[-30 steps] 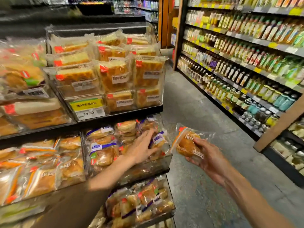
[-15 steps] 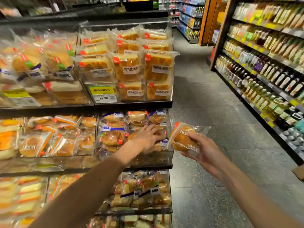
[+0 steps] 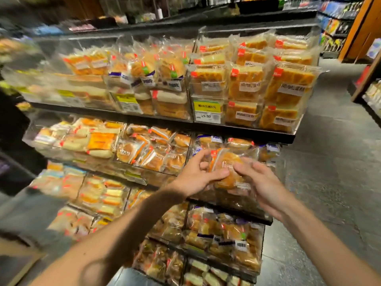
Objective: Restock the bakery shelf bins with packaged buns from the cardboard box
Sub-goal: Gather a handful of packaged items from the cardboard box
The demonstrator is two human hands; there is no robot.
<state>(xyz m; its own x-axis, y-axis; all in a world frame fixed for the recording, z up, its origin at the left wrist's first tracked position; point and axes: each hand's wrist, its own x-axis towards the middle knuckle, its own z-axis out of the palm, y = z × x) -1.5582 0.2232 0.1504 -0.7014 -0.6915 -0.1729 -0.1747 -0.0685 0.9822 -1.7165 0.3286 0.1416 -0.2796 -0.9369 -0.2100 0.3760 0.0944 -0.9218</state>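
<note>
A packaged bun point(image 3: 225, 162) in clear wrap with an orange stripe is held between both hands in front of the middle shelf's right bin point(image 3: 266, 153). My left hand point(image 3: 198, 172) grips its left side, thumb across the front. My right hand point(image 3: 259, 178) holds its right side and underside with curled fingers. The bin behind holds several blue-labelled buns. No cardboard box is in view.
The bakery rack has clear bins of wrapped cakes and buns on several tiers; a yellow 19.90 price tag point(image 3: 208, 111) hangs on the top tier. Grey aisle floor point(image 3: 329, 182) lies to the right, with another shelf unit point(image 3: 369, 85) at the far right.
My right hand brought the bun left in front of the bin, and my left hand left the bin's packs and took hold of the bun. The camera turned left.
</note>
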